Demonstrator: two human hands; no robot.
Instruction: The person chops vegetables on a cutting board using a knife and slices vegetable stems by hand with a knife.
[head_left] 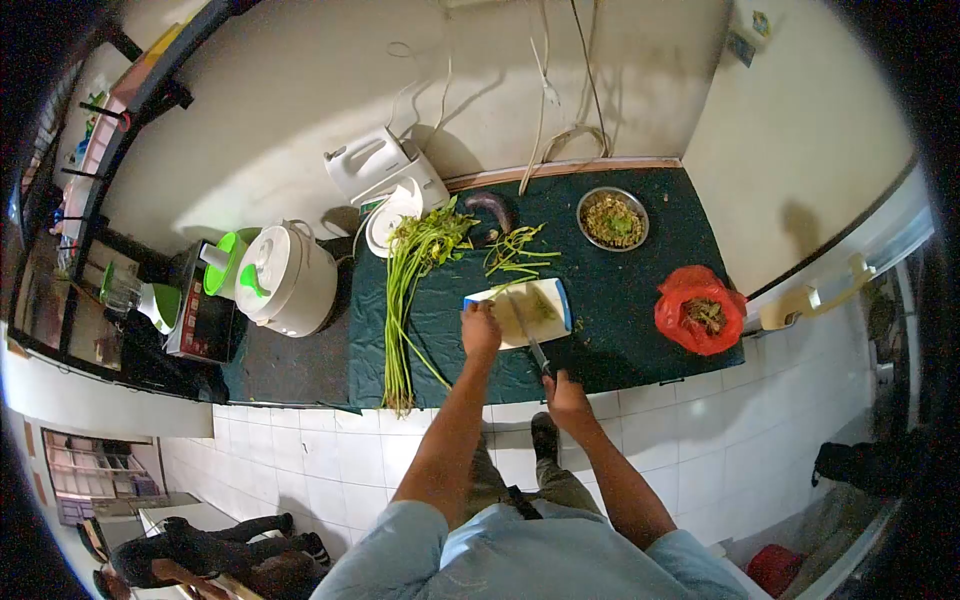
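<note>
My right hand (568, 397) is closed around the dark handle of a knife (539, 354), whose blade slants across a white cutting board (555, 322) with blue ends. At the board's left end my left hand (481, 331) has its fingers curled in. Whatever they hold is too small to make out. A little chopped green lies on the board. Just behind it is a small heap of leafy stems (518, 257). To the left, a long bunch of green-stemmed vegetables (402, 300) reaches the table's front edge. A dark purple eggplant (490, 208) lies behind.
A metal bowl (581, 228) of chopped greens stands at the back right. An open red plastic bag (672, 322) holding plant scraps is at the right. A white hand mixer (372, 168) and a rice cooker (305, 285) stand left. Another person (190, 552) is at lower left.
</note>
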